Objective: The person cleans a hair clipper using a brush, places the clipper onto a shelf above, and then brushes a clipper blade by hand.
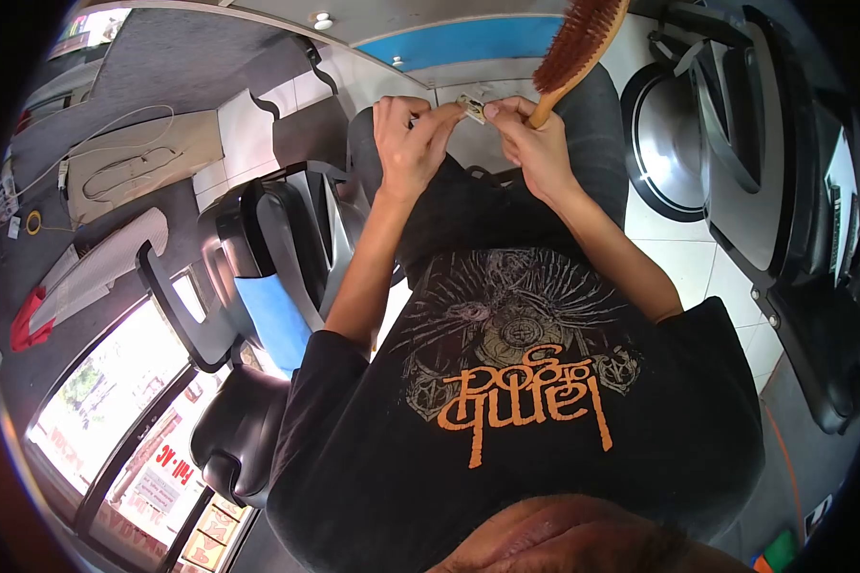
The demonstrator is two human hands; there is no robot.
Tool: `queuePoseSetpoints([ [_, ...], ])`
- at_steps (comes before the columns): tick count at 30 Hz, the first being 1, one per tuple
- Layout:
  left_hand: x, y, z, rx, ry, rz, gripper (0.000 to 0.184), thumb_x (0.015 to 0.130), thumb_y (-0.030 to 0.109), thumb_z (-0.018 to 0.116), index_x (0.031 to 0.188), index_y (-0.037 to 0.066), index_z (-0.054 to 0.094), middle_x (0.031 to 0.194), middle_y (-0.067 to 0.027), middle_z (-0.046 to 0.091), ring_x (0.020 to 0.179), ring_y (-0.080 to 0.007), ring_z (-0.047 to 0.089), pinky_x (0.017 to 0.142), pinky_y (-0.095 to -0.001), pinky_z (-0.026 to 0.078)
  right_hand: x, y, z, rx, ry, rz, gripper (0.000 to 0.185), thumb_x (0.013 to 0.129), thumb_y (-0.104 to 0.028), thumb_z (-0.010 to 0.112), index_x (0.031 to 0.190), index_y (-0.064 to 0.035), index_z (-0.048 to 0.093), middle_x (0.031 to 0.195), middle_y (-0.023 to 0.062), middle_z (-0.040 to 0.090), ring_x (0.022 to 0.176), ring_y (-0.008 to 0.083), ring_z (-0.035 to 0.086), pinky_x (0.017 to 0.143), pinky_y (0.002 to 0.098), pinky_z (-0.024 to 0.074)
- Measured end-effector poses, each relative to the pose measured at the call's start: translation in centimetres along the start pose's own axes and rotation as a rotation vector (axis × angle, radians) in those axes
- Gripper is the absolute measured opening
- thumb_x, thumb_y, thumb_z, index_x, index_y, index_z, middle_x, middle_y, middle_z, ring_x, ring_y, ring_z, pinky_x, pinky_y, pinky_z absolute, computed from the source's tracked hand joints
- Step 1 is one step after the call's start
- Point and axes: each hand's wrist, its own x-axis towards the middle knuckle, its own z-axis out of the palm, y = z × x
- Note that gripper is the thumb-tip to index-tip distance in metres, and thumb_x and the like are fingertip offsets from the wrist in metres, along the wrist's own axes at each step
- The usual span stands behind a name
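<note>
My left hand is closed, with its thumb and fingertips pinching one side of a small pale packet-like piece with dark markings. The other side of this piece is between the thumb and fingers of my right hand. That same hand also grips the wooden handle of a brush with reddish-brown bristles, which points up and away. Something small and dark shows between the curled fingers of my left hand, too small to name. Both hands are held above my lap.
Black salon chairs stand to the left and right, a blue cloth draped over the left one. Ahead is a cabinet with a blue drawer front. A dark counter with cables lies at left, near a glass door.
</note>
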Motion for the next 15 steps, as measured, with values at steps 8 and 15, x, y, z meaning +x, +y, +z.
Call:
queuePoseSetpoints([
  [8,-3.3,3.8,4.6,-0.744,0.066,-0.744,0.03,0.099,0.009,0.079,0.124,0.001,0.066,0.103,0.0002,0.054,0.095,-0.0095,0.052,0.085,-0.0267,0.045,0.7,1.3,0.6,0.155,0.153,-0.045,0.015,0.101,-0.013,0.077,0.108,-0.0005,0.074,0.068,-0.0097,0.049,0.051,0.001,0.035,0.047,0.0237,0.026],
  [15,-4.4,5.3,6.8,-0.822,0.165,-1.044,0.018,0.102,0.013,0.077,0.113,0.0,0.071,0.096,0.0008,0.067,0.086,-0.0062,0.057,0.08,-0.0243,0.047,1.2,4.3,0.2,0.185,0.23,0.002,0.015,0.101,-0.015,0.078,0.108,-0.0014,0.074,0.069,-0.0092,0.052,0.05,0.0012,0.037,0.046,0.0244,0.0264],
])
